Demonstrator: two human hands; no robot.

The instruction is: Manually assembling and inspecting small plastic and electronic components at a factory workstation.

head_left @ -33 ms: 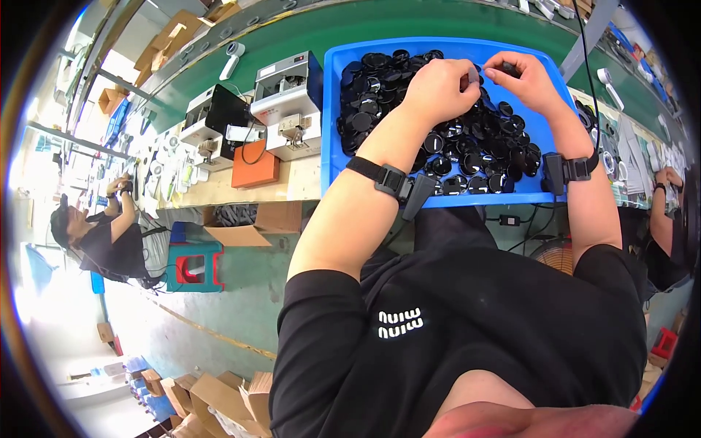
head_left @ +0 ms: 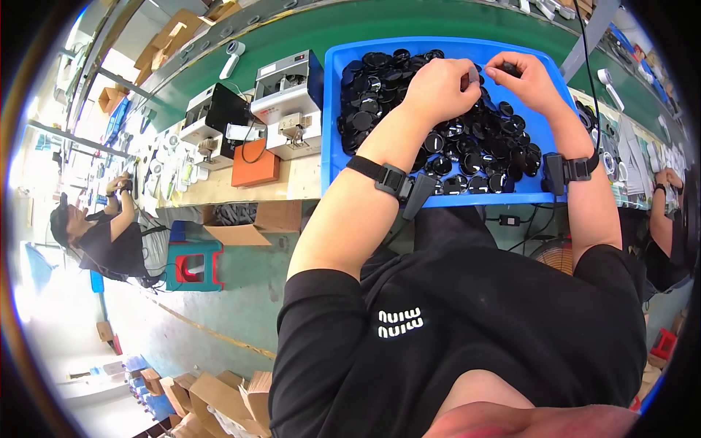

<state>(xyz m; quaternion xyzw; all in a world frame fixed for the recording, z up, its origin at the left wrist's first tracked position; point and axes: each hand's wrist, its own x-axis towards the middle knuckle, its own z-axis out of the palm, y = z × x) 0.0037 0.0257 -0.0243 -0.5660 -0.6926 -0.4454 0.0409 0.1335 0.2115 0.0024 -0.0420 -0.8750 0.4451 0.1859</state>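
Note:
Both of my hands are above a blue plastic bin full of small, glossy black round caps. My left hand is closed over the far middle of the bin. A greyish edge shows at its fingertips, but what it grips is mostly hidden. Close to its right, my right hand is curled with thumb and forefinger together. Something small and black shows inside its bent fingers, its shape partly covered. The fingertips of the two hands point toward each other with a narrow gap between.
Left of the bin stand two grey-white bench machines and an orange box. A green conveyor belt runs behind. A black cable hangs at the right. Other people work on both sides. An open carton is below the bench.

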